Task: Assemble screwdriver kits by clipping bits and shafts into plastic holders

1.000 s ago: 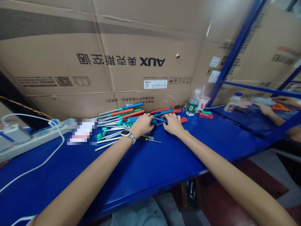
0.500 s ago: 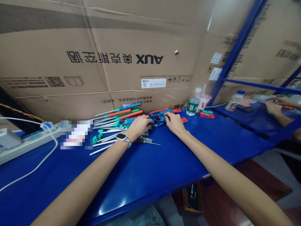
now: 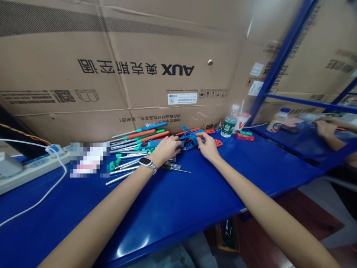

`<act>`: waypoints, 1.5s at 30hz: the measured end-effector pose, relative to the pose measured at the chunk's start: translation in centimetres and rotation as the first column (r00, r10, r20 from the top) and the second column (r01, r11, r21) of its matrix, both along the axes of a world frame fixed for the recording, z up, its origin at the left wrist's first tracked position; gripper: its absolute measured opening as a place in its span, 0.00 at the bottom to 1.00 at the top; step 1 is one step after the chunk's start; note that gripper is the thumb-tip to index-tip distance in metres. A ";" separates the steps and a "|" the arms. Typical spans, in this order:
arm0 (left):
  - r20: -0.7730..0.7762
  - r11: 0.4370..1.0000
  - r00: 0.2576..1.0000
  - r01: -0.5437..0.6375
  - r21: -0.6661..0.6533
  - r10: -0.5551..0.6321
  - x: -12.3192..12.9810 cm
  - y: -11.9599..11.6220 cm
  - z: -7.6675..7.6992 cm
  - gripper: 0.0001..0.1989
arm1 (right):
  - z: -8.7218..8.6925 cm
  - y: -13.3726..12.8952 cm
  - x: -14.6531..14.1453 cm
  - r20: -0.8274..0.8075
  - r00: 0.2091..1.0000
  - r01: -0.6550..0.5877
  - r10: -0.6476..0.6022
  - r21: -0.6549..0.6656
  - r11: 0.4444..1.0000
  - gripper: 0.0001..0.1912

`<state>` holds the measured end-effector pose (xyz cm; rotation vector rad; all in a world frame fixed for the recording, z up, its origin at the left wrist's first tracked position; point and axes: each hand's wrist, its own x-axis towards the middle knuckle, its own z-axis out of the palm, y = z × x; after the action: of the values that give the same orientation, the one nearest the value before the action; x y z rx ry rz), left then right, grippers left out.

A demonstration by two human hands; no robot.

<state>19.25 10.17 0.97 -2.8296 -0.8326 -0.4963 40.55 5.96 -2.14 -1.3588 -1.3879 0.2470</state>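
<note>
My right hand (image 3: 208, 147) is closed in a pinch on a blue plastic piece (image 3: 188, 133) with thin, open, frame-like outlines, tilted up over the pile. Just left of it, my left hand (image 3: 168, 149) is palm down with its fingers curled at the same pile; whatever lies under the fingertips is hidden. Beyond and beside the left hand lie several screwdrivers with orange, green and blue handles (image 3: 146, 132). Silver metal shafts (image 3: 122, 178) spread below them, along with small green plastic parts (image 3: 113, 163). Flat red pieces (image 3: 219, 143) rest behind my right hand.
A water bottle (image 3: 229, 124), a paper cup (image 3: 242, 121) and a small red box (image 3: 245, 136) stand to the right. At left are a power strip (image 3: 33, 169) and white cable. A large carton (image 3: 134, 44) backs the blue table (image 3: 178, 208). Another person's hands (image 3: 326, 128) show far right.
The blue piece in my right hand has tilted upward, its far end now higher above the pile. My left hand has hardly moved.
</note>
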 end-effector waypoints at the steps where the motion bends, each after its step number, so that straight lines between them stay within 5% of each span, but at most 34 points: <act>1: 0.024 1.000 1.000 0.015 -0.009 -0.014 0.0 0.0 0.0 0.05 | -0.1 -0.1 0.0 -0.040 0.999 -0.010 0.010 -0.009 1.000 0.10; 8: 0.385 0.982 0.918 0.030 0.185 -0.100 -3.0 -2.2 1.0 0.13 | 0.2 -2.0 -2.4 -0.168 0.960 -0.230 0.225 -0.010 0.973 0.11; 12: 0.273 0.978 0.956 0.056 0.203 -0.111 -6.3 -5.0 1.5 0.30 | 0.7 -3.9 -6.2 -0.116 0.897 -0.434 0.427 -0.037 0.900 0.11; 17: 0.172 0.994 0.985 -0.049 0.095 0.032 -11.5 -8.3 0.8 0.16 | 0.8 -6.3 -11.1 -0.013 0.819 -0.574 0.574 -0.042 0.818 0.11; 24: 0.128 0.981 0.984 -0.104 -0.162 0.126 -17.4 -12.3 -1.7 0.17 | 1.6 -7.0 -13.7 0.183 0.833 -0.514 0.522 -0.093 0.853 0.07; 30: 0.064 0.979 0.983 -0.162 -0.121 0.170 -18.1 -14.0 -2.3 0.21 | 1.6 -4.9 -13.8 0.344 0.844 -0.395 0.412 -0.121 0.911 0.06; 34: 0.143 0.983 0.973 -0.172 -0.062 0.179 -18.2 -13.3 -1.2 0.19 | 1.6 -2.9 -14.4 0.475 0.803 -0.353 0.361 -0.110 0.929 0.06; 39: 0.227 0.974 0.948 -0.217 -0.061 0.225 -17.8 -8.3 0.2 0.10 | 2.8 0.6 -16.3 0.671 0.682 -0.193 0.292 -0.219 0.956 0.06; 45: 0.342 0.960 0.897 -0.269 -0.077 0.279 -17.1 -4.5 -0.6 0.08 | 3.6 2.7 -17.9 0.767 0.570 -0.155 0.294 -0.251 0.956 0.03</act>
<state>2.11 5.69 0.32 -2.6178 -1.2877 -0.9663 22.65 8.66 1.46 -1.4866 -2.3647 -0.1355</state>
